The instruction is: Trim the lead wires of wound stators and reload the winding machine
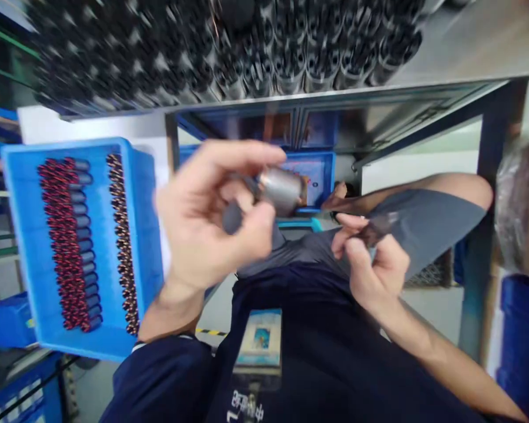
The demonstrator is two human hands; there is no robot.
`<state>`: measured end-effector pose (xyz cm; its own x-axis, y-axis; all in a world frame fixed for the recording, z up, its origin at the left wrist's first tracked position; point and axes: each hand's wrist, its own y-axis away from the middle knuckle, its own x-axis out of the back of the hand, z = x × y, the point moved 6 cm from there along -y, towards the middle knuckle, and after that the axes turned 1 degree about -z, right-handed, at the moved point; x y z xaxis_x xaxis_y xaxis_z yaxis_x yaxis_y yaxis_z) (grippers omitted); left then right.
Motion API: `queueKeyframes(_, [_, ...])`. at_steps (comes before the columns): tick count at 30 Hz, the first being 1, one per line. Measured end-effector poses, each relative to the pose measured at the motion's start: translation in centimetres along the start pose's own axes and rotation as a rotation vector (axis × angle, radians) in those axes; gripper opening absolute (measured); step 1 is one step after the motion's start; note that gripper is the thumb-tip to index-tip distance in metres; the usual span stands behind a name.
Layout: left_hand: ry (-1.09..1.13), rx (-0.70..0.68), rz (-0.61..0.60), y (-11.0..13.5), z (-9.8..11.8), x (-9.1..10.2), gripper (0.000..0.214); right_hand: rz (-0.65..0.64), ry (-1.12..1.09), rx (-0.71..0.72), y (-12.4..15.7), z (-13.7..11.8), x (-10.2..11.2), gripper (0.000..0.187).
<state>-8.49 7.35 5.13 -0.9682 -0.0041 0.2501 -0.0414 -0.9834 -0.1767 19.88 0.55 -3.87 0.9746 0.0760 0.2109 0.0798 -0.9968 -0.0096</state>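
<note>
My left hand [211,217] is raised in front of my body, its fingers closed round a motor armature [284,191]. That part is a grey metal cylinder with copper colour at its ends. A dark rounded piece [232,217] shows between the same fingers; I cannot tell whether it belongs to the armature. Over my lap, my right hand [374,264] pinches a small dark part [377,229], too blurred to name. The two hands are apart from each other.
Rows of black-topped metal cylinders [286,53] stand on the bench [467,47] ahead. At left, a blue crate [145,235] holds rows of wound parts [66,247]. Another blue bin [328,182] sits under the bench. A dark bench leg [489,205] rises at right.
</note>
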Motion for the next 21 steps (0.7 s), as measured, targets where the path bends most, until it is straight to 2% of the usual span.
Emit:
queueKeyframes(2, [0.095,0.028,-0.059,3.4,-0.8,-3.7,0.050,0.087,-0.016,0.063,-1.0,-1.3,0.4,0.027])
queueKeyframes(5, [0.054,0.021,-0.029,5.4,-2.1,-6.5,0.050,0.083,-0.014,0.190,-2.9,-4.3,0.1,0.027])
queueKeyframes(8, [-0.005,-0.029,-0.034,5.2,-2.1,-7.1,0.046,0.056,0.019,0.239,-4.4,-6.2,-0.6,0.029])
queueKeyframes(11, [-0.019,-0.083,-0.080,4.8,-1.4,-7.0,0.042,0.058,0.059,0.217,-4.9,-6.5,-1.2,0.009])
queueKeyframes(13, [0.010,-0.075,-0.104,4.8,-1.5,-6.9,0.046,0.037,0.059,0.209,-4.9,-6.3,-1.5,0.007])
queueKeyframes(15, [0.116,-0.014,-0.113,5.0,-2.2,-7.1,0.048,0.023,0.015,0.239,-4.7,-6.1,-1.7,0.010])
queueKeyframes(18, [0.371,0.096,-0.085,5.4,-3.9,-7.9,0.037,0.032,-0.045,0.265,-4.5,-5.9,-1.9,0.007])
queueKeyframes(21, [0.540,0.159,-0.006,5.9,-5.2,-9.0,0.030,0.022,-0.034,0.201,-4.5,-5.6,-2.2,0.006])
